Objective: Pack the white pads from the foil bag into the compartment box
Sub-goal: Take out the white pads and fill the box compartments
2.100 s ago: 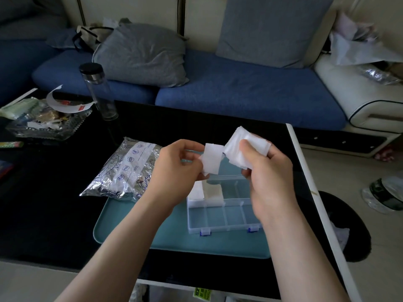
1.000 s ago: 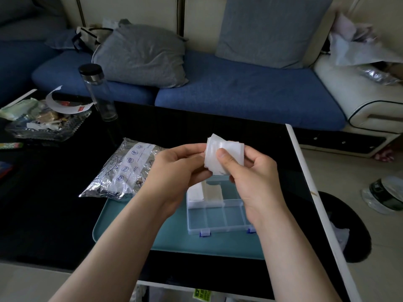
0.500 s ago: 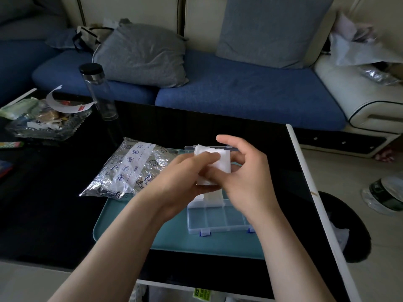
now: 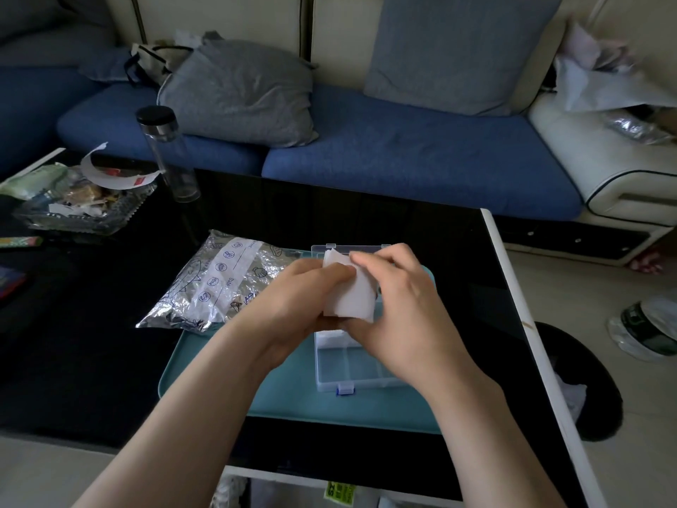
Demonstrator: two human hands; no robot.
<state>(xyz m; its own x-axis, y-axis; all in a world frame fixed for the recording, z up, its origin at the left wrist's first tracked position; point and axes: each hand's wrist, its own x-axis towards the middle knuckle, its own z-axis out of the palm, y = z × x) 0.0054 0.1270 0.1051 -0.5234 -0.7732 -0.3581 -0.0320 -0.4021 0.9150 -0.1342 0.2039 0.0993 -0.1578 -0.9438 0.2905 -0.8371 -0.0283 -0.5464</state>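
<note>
Nearest the camera, both forearms converge over the teal tray (image 4: pixel 219 383), and the left hand (image 4: pixel 293 300) and right hand (image 4: pixel 401 309) are closed together on one stack of white pads (image 4: pixel 351 297). The left fingers curl round the stack's left side; the right fingers lie over its top edge, with the thumb side underneath. The stack is tilted and hangs just above the far half of the compartment box (image 4: pixel 353 364); contact with the box cannot be confirmed, since the hands cover that area. The near row of compartments shows no pads. Beyond, the foil bag (image 4: pixel 216 284) lies partly on the tray's far-left corner and partly on the black table (image 4: pixel 91 342), held by neither hand. A bottle (image 4: pixel 166 152) stands further back, in front of the sofa (image 4: pixel 403 159). Change noted: about two seconds ago the hands were apart and higher, the left pinching a single pad and the right a separate bundle. These have since been squared into one stack and brought down toward the box. Judgement: this is the insertion step, with the stack being lined up for a far compartment. The two filled far-left compartments seen earlier are now hidden behind the hands. Bag, tray and box have not shifted.
</note>
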